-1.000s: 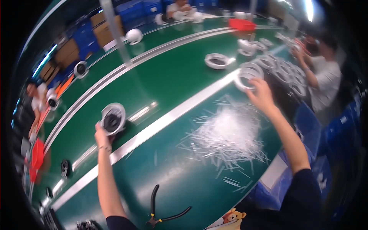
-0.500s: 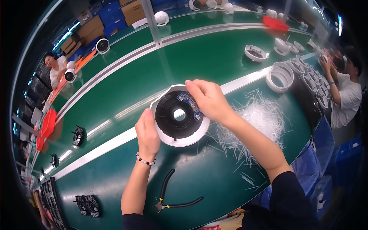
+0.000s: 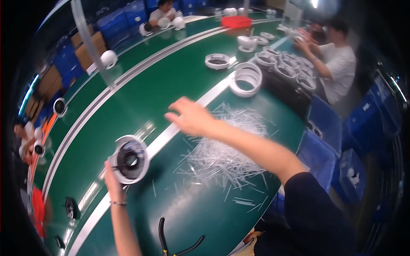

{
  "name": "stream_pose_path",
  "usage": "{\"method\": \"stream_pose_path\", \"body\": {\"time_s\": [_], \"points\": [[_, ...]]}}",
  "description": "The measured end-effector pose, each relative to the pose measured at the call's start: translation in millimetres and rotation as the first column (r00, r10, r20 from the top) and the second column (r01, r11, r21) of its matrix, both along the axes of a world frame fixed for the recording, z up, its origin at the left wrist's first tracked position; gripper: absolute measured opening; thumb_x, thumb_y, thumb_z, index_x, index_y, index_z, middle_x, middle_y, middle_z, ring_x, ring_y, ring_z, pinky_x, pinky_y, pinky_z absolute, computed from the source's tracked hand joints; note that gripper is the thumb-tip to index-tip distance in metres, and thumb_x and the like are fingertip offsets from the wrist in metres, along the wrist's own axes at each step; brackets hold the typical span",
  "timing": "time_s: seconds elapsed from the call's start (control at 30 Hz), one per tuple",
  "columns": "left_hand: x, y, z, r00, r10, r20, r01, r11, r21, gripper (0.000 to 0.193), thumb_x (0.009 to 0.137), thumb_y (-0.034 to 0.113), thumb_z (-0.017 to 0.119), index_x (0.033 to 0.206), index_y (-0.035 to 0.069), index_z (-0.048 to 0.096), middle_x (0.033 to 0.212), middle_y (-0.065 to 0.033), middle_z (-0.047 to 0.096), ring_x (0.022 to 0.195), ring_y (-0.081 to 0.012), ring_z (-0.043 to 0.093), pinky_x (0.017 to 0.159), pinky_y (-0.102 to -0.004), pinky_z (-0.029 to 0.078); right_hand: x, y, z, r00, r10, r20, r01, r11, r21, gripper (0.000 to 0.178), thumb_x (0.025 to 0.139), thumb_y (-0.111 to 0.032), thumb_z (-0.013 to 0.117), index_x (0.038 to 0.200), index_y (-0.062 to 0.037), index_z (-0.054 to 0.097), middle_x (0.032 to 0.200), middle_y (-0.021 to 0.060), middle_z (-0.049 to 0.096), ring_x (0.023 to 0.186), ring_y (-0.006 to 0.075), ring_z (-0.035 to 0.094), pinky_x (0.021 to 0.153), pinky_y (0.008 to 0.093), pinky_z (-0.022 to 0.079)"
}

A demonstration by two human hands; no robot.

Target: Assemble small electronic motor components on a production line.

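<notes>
My left hand (image 3: 113, 182) grips a round white plastic housing (image 3: 145, 158) by its left side, out over the near rail of the line. Inside that housing sits a black disc (image 3: 123, 169) with a hole in its middle; its finer parts are blurred. Away from the housing, my right hand (image 3: 191, 118) is held above the metal rail with thumb and fingers apart and nothing in them. Below my right forearm lies a heap of thin, clear plastic strips (image 3: 228, 149). Black-handled cutting pliers (image 3: 162, 237) rest spread on the green bench, partly cut off by the lower edge.
Stacked white rings (image 3: 246, 88) stand beyond the heap. More white housings (image 3: 287, 69) fill a black tray near a co-worker (image 3: 337, 64) at right. Blue bins (image 3: 318, 158) flank the bench. Red trays (image 3: 236, 21) and black parts (image 3: 70, 208) sit along the green line.
My right hand has let go of the housing and moved apart from it. My left hand now holds the housing alone, farther left in view. The whole view has swung to the right.
</notes>
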State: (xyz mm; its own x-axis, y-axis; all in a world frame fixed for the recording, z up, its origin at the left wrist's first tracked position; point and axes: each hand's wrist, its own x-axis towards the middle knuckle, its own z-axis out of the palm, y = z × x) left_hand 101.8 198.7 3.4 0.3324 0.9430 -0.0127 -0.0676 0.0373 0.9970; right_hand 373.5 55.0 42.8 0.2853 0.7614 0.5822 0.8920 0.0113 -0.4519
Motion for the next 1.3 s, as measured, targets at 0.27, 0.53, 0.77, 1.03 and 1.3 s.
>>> {"method": "stream_pose_path", "body": {"time_s": [0.27, 0.53, 0.77, 1.03, 1.3], "points": [[-8, 126, -27, 0.972, 0.195, -0.134, -0.218, 0.957, -0.192, 0.051, 0.087, 0.054, 0.031, 0.089, 0.009, 0.056, 0.065, -0.003, 0.06, 0.047, -0.0158, 0.057, 0.034, -0.021, 0.04, 184, -123, -4, 0.764, -0.402, 0.505, 0.645, 0.479, -0.595, 0.03, 0.062, -0.02, 0.068, 0.087, -0.0047, 0.06, 0.09, 0.0164, 0.059, 0.084, 0.0307, 0.059, 0.071, 0.04, 0.049], [-6, 101, 6, 0.691, 0.303, -0.657, -0.11, 0.941, 0.319, 0.061, 0.084, 0.055, 0.037, 0.103, 0.0, 0.054, 0.068, -0.0133, 0.06, 0.05, -0.0197, 0.06, 0.041, -0.0285, 0.045, 177, -117, -7, 0.805, -0.453, 0.384, 0.593, 0.637, -0.492, 0.022, 0.068, -0.018, 0.066, 0.086, -0.0059, 0.062, 0.083, 0.0137, 0.061, 0.082, 0.0314, 0.058, 0.07, 0.0408, 0.046], [-125, 5, 20, 0.735, 0.323, -0.596, 0.035, 0.86, 0.509, 0.033, 0.088, 0.027, 0.045, 0.107, 0.0, 0.052, 0.071, -0.0097, 0.062, 0.05, -0.0128, 0.058, 0.044, -0.0222, 0.043, -12, -63, 29, 0.911, 0.365, 0.193, -0.286, 0.895, -0.342, 0.024, 0.064, -0.011, 0.068, 0.086, -0.006, 0.06, 0.075, 0.0112, 0.059, 0.069, 0.0293, 0.059, 0.06, 0.0364, 0.047], [-272, -144, 18, 0.661, 0.499, -0.561, -0.269, 0.855, 0.444, 0.027, 0.081, 0.005, 0.052, 0.107, -0.004, 0.05, 0.073, -0.0097, 0.062, 0.059, -0.0111, 0.06, 0.052, -0.0226, 0.049, -142, -26, -9, 0.732, 0.65, 0.204, -0.452, 0.688, -0.568, 0.018, 0.065, -0.01, 0.062, 0.082, -0.0086, 0.058, 0.074, 0.0104, 0.056, 0.066, 0.0318, 0.056, 0.056, 0.0402, 0.045], [-417, -289, -35, 0.252, 0.952, -0.175, -0.83, 0.306, 0.466, 0.026, 0.083, 0.006, 0.05, 0.107, -0.002, 0.048, 0.075, -0.0086, 0.061, 0.051, -0.0107, 0.057, 0.045, -0.0205, 0.045, -156, -55, -8, 0.831, 0.487, 0.269, -0.294, 0.795, -0.531, 0.074, 0.051, -0.003, 0.072, 0.12, -0.0065, 0.044, 0.117, 0.0162, 0.049, 0.096, 0.035, 0.053, 0.075, 0.0391, 0.044]]}}
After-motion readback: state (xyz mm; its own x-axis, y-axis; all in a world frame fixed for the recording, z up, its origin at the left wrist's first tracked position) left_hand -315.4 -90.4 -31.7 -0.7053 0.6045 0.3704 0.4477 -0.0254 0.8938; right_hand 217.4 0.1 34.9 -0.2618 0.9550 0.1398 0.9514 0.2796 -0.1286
